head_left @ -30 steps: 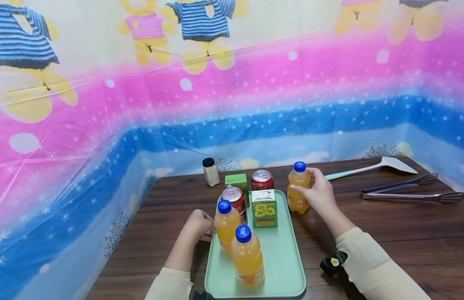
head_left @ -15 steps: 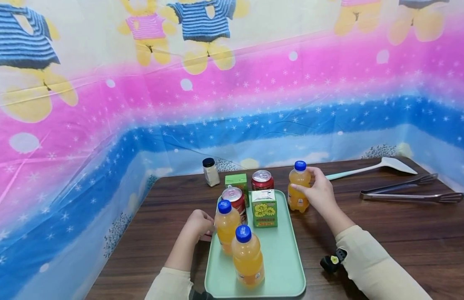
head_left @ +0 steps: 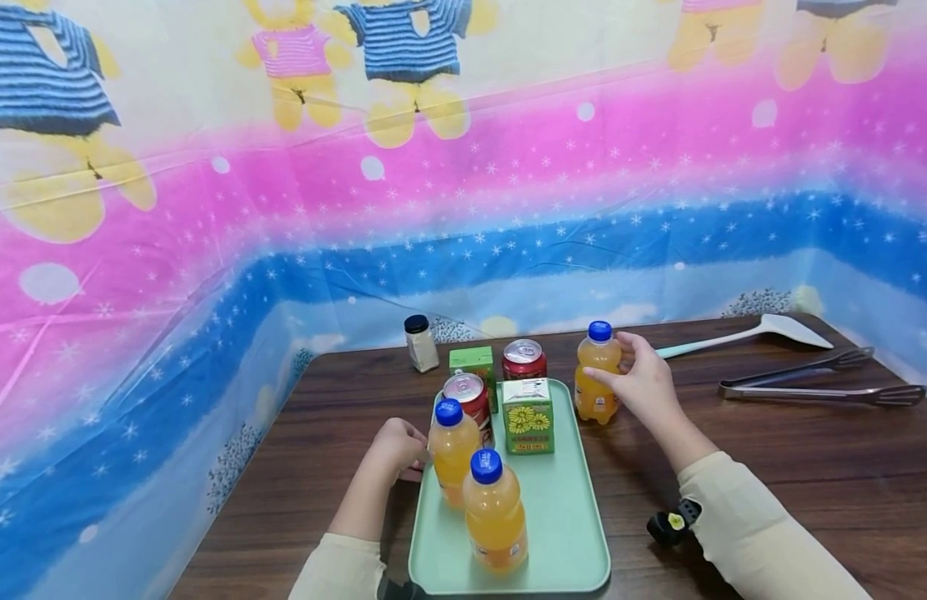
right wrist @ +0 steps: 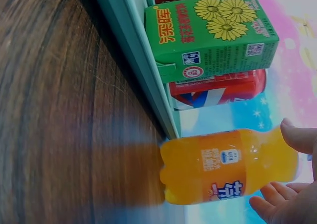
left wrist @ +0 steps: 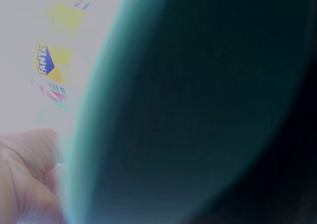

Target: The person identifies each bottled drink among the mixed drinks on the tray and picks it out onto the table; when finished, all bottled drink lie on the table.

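Observation:
My left hand (head_left: 398, 450) grips the left rim of the light green tray (head_left: 561, 533). In the left wrist view its curled fingers (left wrist: 34, 149) meet the tray's edge, and the tray's dark underside fills much of the picture. Right of the tray, an orange soda bottle (head_left: 597, 383) with a blue cap stands upright. Around its upper part is my right hand (head_left: 647, 379), thumb in front and fingers behind, loosely spread. The right wrist view shows a gap between the fingers (right wrist: 270, 201) and the bottle.
On the tray stand two more orange soda bottles (head_left: 497, 525), a green drink carton (head_left: 529, 421) and a red can (head_left: 471, 396). Behind are another carton (head_left: 474, 362), another can (head_left: 524, 358) and a black-capped jar (head_left: 422, 346). A white spatula (head_left: 789, 329) and metal tongs (head_left: 816, 387) lie right.
The soda bottle has shifted slightly toward the back. My right hand has since loosened and drawn a little to the right. The left hand and tray have stayed put.

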Available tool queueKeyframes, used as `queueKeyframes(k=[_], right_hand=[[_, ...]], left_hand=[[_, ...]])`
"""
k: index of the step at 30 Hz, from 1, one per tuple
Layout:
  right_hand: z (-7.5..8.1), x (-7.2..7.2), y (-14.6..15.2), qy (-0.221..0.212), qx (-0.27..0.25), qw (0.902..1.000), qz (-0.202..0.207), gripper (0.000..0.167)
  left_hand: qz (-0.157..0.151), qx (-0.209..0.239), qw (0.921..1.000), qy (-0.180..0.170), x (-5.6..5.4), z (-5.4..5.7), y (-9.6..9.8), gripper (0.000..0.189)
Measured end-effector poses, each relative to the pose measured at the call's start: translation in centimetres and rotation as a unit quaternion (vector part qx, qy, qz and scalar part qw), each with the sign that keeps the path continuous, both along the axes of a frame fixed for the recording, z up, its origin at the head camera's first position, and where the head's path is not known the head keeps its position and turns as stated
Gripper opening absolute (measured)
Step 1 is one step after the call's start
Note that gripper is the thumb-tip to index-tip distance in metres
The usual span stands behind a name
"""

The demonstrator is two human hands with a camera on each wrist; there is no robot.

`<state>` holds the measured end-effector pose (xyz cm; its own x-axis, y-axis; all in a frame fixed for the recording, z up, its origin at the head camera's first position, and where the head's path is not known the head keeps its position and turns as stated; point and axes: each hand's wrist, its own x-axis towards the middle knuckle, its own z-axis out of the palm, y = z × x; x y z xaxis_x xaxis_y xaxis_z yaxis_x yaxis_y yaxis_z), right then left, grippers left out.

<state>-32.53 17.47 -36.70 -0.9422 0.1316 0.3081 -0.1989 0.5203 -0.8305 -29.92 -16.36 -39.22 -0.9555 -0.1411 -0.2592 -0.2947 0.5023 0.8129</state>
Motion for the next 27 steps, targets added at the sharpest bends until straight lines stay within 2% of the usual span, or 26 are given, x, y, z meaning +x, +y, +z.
queueKeyframes(k=[10, 15, 22, 27], right_hand=[[1.3, 1.5, 0.7, 0.055, 0.021, 0.9983, -0.002, 0.077], [1.9, 2.4, 0.8, 0.084, 0.015, 0.9963, 0.003, 0.078], [3.1, 3.7, 0.4, 0.129, -0.005, 0.9912, 0.030, 0.077], [4.3, 5.3, -0.3, 0.146, -0.015, 0.9871, 0.063, 0.074]], left_hand=[[-0.004, 0.002, 1.0000, 0.002, 0.0, 0.1, 0.0, 0.017], [-0.003, -0.001, 1.0000, 0.001, -0.1, 0.1, 0.0, 0.017], [-0.006, -0.006, 1.0000, 0.000, 0.1, 0.1, -0.1, 0.017], [-0.007, -0.006, 1.0000, 0.000, 0.1, 0.1, -0.1, 0.016]])
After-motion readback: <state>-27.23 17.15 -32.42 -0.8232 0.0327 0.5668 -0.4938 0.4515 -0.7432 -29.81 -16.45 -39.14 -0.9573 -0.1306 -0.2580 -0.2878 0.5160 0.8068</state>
